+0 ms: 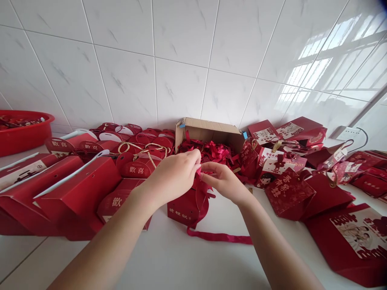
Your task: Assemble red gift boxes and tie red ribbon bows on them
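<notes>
Red box (183, 207) sits on the table (193, 264) below the hands, ribbon (220, 237) at its top, tail trailing right. Left hand (175, 172) pinches ribbon; right hand (226, 183) nearly closed beside it — grip unclear. Ribbon looks soft, probably slippery — pinch near box. Box likely light, crushable card; steady lower sides.

Left hand (173, 171), right hand (226, 180) at red ribbon (220, 237)
</notes>
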The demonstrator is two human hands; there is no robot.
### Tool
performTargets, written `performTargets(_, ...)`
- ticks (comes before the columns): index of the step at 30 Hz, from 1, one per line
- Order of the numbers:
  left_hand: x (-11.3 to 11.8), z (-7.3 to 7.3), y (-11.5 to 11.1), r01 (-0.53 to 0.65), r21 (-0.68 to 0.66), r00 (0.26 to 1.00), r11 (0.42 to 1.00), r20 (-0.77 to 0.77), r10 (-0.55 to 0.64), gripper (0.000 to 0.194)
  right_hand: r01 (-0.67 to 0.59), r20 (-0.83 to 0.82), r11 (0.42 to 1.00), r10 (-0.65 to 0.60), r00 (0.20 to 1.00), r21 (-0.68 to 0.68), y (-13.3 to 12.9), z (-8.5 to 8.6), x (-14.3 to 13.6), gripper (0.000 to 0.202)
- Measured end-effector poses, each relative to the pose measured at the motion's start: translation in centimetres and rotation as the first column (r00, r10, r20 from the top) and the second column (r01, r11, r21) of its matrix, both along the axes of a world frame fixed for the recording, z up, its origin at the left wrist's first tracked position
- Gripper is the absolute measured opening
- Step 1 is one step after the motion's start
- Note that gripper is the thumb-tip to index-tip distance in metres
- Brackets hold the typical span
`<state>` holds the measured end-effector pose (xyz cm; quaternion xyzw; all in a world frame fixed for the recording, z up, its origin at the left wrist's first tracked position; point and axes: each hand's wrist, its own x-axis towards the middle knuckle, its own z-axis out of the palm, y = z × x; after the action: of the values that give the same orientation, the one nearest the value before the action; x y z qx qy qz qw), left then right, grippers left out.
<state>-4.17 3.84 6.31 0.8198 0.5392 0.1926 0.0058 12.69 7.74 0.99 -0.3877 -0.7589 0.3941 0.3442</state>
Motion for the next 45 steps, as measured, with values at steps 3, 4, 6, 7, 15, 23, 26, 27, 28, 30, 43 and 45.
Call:
performTargets(3,-0.1,0.6,-0.9,-0.020,0.051,0.997,0.998,0.073,0.016,0.015,-0.142,-0.193,0.984,0.119,0.974,-0.108,-0.5,0.6,-0.1,0.030)
performTargets(4,-0.3,0.6,-1.0,-0.040,0.042,0.995,0.998,0.088,0.037,0.015,-0.121,-0.242,0.987,0.093,0.966,-0.104,-0.7,0.8,0.0,0.031)
performTargets(6,-1.0,0.4,-1.0,-0.087,-0.067,0.992,0.994,0.082,0.092,0.021,-0.055,-0.338,0.996,0.026,0.941,-0.077,-1.1,1.3,0.2,0.030)
performTargets(7,-1.4,0.3,-0.8,-0.110,-0.161,0.992,0.981,0.037,0.118,0.027,-0.024,-0.384,0.998,-0.001,0.923,-0.060,-1.3,1.6,0.4,0.028)
performTargets(15,-2.2,-1.1,0.9,-0.194,-0.510,0.964,0.838,-0.257,0.067,0.021,0.220,-0.665,0.949,-0.014,0.746,0.227,-5.3,4.8,3.7,0.007)
performTargets(23,-2.5,-1.7,1.8,-0.096,-0.528,0.986,0.844,-0.165,0.009,0.015,0.329,-0.648,0.914,-0.102,0.754,0.238,-6.2,5.6,5.6,0.018)
performTargets(26,-2.3,-1.7,1.9,-0.066,-0.555,0.989,0.829,-0.145,-0.019,0.017,0.208,-0.349,0.978,-0.192,0.917,0.008,-3.4,4.0,3.9,0.011)
performTargets(27,-2.1,-1.7,1.9,-0.062,-0.560,0.990,0.826,-0.142,-0.022,0.019,0.155,-0.218,0.986,-0.165,0.962,-0.062,-2.5,3.5,3.3,0.011)
performTargets(28,-2.0,-1.7,2.0,-0.059,-0.564,0.990,0.823,-0.139,-0.024,0.019,0.113,-0.098,0.986,-0.125,0.987,-0.126,-1.6,2.9,2.8,0.012)
performTargets(30,-1.8,-1.6,2.0,-0.056,-0.572,0.990,0.819,-0.136,-0.027,0.019,0.071,0.057,0.975,-0.060,0.997,-0.211,-0.4,2.0,2.0,0.016)
performTargets(43,-1.8,-1.5,2.0,-0.047,-0.614,0.990,0.788,-0.132,-0.043,0.015,-0.009,0.116,0.961,0.043,0.992,-0.275,0.9,-0.3,0.8,0.019)
performTargets(45,-1.8,-1.5,2.0,-0.051,-0.615,0.991,0.787,-0.131,-0.038,0.015,-0.008,0.103,0.960,0.039,0.994,-0.282,1.0,-0.4,0.8,0.020)
